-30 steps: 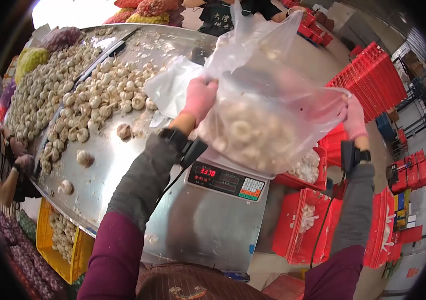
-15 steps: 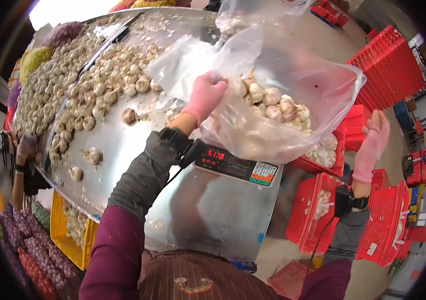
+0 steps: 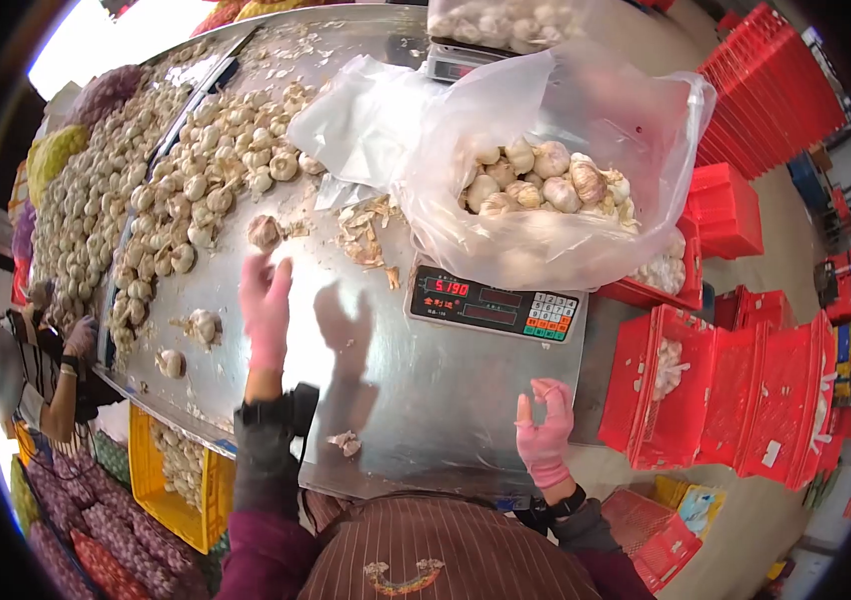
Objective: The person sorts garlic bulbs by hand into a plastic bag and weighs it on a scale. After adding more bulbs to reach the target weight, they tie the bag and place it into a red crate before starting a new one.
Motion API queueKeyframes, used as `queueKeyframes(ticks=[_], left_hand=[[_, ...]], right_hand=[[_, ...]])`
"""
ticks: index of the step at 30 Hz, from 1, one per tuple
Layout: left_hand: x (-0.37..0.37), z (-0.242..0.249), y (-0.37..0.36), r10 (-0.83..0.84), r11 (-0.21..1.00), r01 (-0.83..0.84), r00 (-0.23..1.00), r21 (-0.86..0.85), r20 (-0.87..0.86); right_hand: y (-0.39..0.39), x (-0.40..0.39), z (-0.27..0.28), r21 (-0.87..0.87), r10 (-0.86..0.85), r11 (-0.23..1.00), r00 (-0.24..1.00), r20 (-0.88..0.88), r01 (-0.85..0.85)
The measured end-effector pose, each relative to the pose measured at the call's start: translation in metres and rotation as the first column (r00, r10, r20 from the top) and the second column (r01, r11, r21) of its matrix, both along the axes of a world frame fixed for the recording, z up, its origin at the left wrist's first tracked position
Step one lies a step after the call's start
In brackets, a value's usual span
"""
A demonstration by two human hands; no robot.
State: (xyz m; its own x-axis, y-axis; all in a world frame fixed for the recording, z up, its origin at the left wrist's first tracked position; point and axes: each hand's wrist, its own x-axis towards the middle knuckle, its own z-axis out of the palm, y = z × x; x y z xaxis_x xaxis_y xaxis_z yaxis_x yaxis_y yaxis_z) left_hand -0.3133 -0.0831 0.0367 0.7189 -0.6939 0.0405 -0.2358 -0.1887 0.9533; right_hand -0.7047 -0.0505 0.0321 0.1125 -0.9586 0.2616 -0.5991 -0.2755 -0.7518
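Note:
My left hand [image 3: 267, 312], in a pink glove, reaches over the metal table with its fingers apart, just short of a single garlic bulb [image 3: 266, 233]. Above the table's near right part is my right hand [image 3: 546, 432], also pink-gloved, its fingers curled but apart and nothing between them. A wide-mouthed clear plastic bag [image 3: 516, 262] full of garlic bulbs [image 3: 558, 190] sits on a digital scale [image 3: 491, 305], whose red display reads 5.190. Two more loose bulbs, one of them a garlic bulb [image 3: 171, 363] near the left edge, lie left of my left hand.
A large heap of garlic [image 3: 206, 190] covers the table's left side, with white plastic bags [image 3: 361, 120] and dry skins [image 3: 366, 240] beside it. Red crates [image 3: 681, 390] stand at the right, a yellow crate [image 3: 209, 490] at lower left. Another person's hand [image 3: 79, 337] is at the left edge.
My left hand has let go of the bag and moved left and down toward the single bulb. My right hand has come down and inward from the right. The display went from 5.170 to 5.190.

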Motion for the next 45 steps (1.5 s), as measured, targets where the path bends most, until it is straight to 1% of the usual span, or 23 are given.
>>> queueKeyframes(ticks=[5,7,9,10,11,13,15,17,19,20,22,23,24,26,30,32,34,38,40,41,42,43,45], left_hand=[[-0.029,0.036,0.014,0.12,0.992,-0.123,0.904,-0.019,0.41],[-0.104,0.101,-0.039,-0.067,0.946,0.261,0.738,-0.193,0.671],[-0.173,0.129,-0.087,-0.219,0.887,0.461,0.474,-0.028,0.853],[-0.19,0.138,-0.112,-0.218,0.893,0.443,0.258,0.086,0.941],[-0.188,0.132,-0.146,-0.205,0.888,0.454,0.245,0.075,0.948],[-0.175,0.101,-0.206,-0.063,0.996,-0.072,-0.073,0.057,0.995],[-0.152,0.114,-0.221,-0.376,0.899,-0.132,0.26,0.419,0.889],[-0.126,0.108,-0.232,-0.417,0.852,0.033,0.647,0.523,0.639],[-0.098,0.064,-0.247,-0.381,0.883,0.28,0.897,0.378,0.224],[-0.086,0.046,-0.252,-0.396,0.889,0.39,0.918,0.238,-0.028],[-0.09,0.055,-0.234,-0.322,0.945,0.323,0.891,-0.05,-0.32],[-0.084,0.071,-0.224,-0.367,0.93,0.325,0.853,-0.174,-0.371],[-0.076,0.093,-0.213,-0.418,0.902,0.315,0.808,-0.295,-0.415],[-0.054,0.127,-0.197,-0.431,0.888,0.314,0.823,-0.337,-0.369],[-0.029,0.196,-0.138,-0.399,0.892,0.335,0.9,-0.305,-0.178],[-0.006,0.219,-0.109,-0.346,0.847,0.339,0.936,-0.41,0.061],[0.003,0.238,-0.075,-0.27,0.882,0.239,0.963,-0.406,-0.02],[0.063,0.215,-0.004,-0.415,0.909,0.416,0.892,0.037,0.178],[0.079,0.154,0.02,-0.459,0.868,0.476,0.877,-0.137,0.141],[0.092,0.123,0.033,-0.461,0.886,0.464,0.878,0.005,0.129],[0.106,0.094,0.045,-0.384,0.918,0.397,0.9,0.025,-0.207],[0.136,0.062,0.054,-0.42,0.904,0.413,0.906,0.116,0.051],[0.166,0.045,0.067,-0.359,0.931,0.345,0.924,0.119,0.131]], right_hand=[[-0.054,0.001,0.075,-0.459,-0.097,0.886,0.995,-0.039,0.069],[-0.103,0.031,0.131,-0.708,0.007,0.703,0.996,-0.089,-0.068],[-0.166,0.061,0.153,-0.754,-0.069,0.637,0.962,-0.263,-0.16],[-0.199,0.066,0.158,-0.708,-0.352,0.693,0.793,-0.497,-0.136],[-0.226,0.067,0.161,-0.668,-0.556,0.74,0.493,-0.669,-0.073],[-0.266,0.041,0.157,-0.589,-0.593,0.793,0.422,-0.686,0.158],[-0.305,-0.001,0.143,-0.349,-0.577,0.75,0.297,-0.761,0.562],[-0.339,-0.04,0.107,-0.103,-0.618,0.713,0.552,-0.56,0.694],[-0.37,-0.092,0.069,0.171,-0.431,0.842,0.828,-0.359,0.512],[-0.38,-0.101,0.055,0.077,-0.315,0.922,0.849,-0.424,0.38],[-0.352,-0.081,0.097,-0.123,-0.143,0.99,0.552,-0.821,0.073],[-0.343,-0.073,0.109,0.127,-0.097,0.979,0.916,-0.389,0.157],[-0.333,-0.065,0.121,0.305,-0.228,0.938,0.956,0.183,0.165],[-0.278,-0.018,0.19,0.511,-0.342,0.859,0.787,0.513,0.041],[-0.206,0.032,0.232,0.046,0.106,0.983,0.759,0.642,-0.177],[-0.157,0.073,0.286,0.306,-0.152,0.897,0.427,0.891,-0.32],[-0.119,0.119,0.309,0.433,-0.336,0.873,0.368,0.867,-0.226],[-0.045,0.129,0.231,0.417,-0.226,0.832,0.461,0.858,-0.367],[-0.007,0.157,0.168,0.51,-0.357,0.787,0.419,0.835,-0.346],[0.006,0.172,0.135,0.564,-0.43,0.764,0.405,0.807,-0.312],[0.02,0.174,0.104,0.58,-0.479,0.746,0.342,0.809,-0.328],[0.032,0.169,0.083,0.591,-0.524,0.731,0.275,0.806,-0.341],[0.053,0.167,0.076,0.632,-0.55,0.749,0.347,0.76,-0.199]])
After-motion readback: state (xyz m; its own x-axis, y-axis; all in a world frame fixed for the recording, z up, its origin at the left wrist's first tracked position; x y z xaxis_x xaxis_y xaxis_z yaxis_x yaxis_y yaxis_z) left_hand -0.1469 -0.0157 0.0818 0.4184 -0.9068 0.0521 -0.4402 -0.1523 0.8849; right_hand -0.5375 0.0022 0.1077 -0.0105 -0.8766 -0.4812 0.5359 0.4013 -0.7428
